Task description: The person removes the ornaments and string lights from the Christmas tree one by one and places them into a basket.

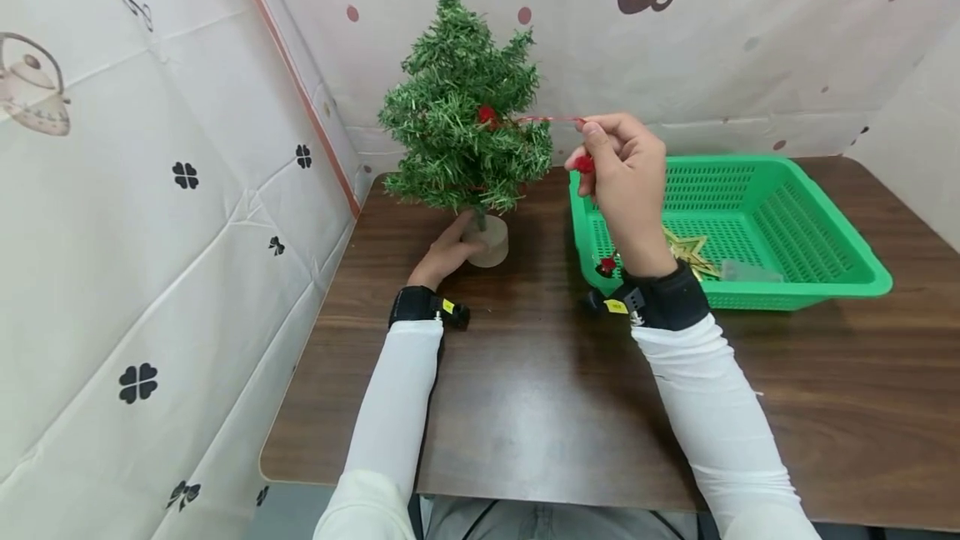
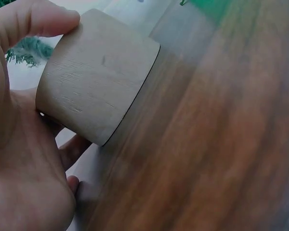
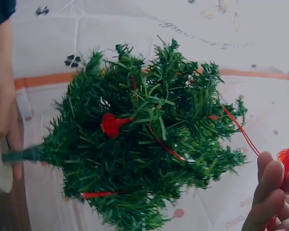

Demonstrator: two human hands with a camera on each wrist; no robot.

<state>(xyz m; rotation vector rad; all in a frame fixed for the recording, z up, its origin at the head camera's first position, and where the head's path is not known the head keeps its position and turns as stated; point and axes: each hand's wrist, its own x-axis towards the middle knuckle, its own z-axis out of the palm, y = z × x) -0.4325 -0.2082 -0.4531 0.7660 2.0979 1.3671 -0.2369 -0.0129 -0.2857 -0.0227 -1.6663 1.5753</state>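
A small artificial Christmas tree stands upright at the back of the table. My left hand grips its round wooden base, thumb over the top and fingers around the side. To the right of the branches, my right hand pinches a red string between thumb and fingers. That string runs taut into the foliage, and a small red lantern ornament hangs at the hand. Another red ornament lies against the branches, with stretches of red string showing among the needles.
A green plastic basket sits right of the tree, partly behind my right wrist. Inside are gold stars and a clear plastic piece. A dark red ornament is at its left end. Patterned sheeting closes the left and back sides.
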